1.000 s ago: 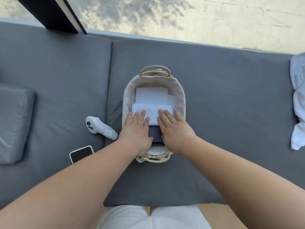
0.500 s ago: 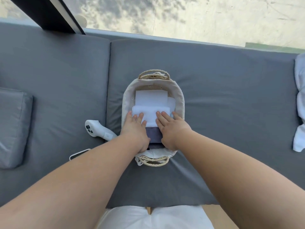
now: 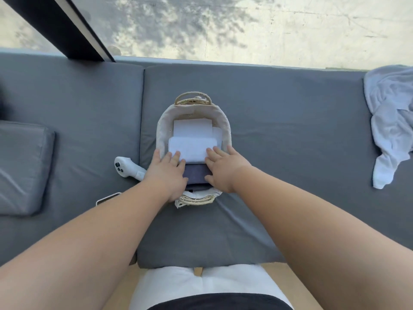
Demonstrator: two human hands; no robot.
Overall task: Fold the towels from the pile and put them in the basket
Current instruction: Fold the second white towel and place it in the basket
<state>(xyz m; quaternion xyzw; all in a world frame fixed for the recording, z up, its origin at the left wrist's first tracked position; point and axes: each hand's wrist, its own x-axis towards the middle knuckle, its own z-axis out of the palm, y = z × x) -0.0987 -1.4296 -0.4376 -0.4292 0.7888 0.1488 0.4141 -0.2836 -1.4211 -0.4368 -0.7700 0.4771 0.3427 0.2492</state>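
Resting flat and open, the left hand (image 3: 166, 173) and right hand (image 3: 223, 167) press the folded white towel (image 3: 192, 148) and dark towel (image 3: 196, 175) inside the basket (image 3: 225, 126). Soft, light, limp cloth: best gripped by its folded edges. The unfolded pile (image 3: 391, 117) lies well apart, at right.

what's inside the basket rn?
The basket holds two folded white towels and one dark grey towel. Both hands, left and right, cover the towels' edges; anything beneath is hidden.
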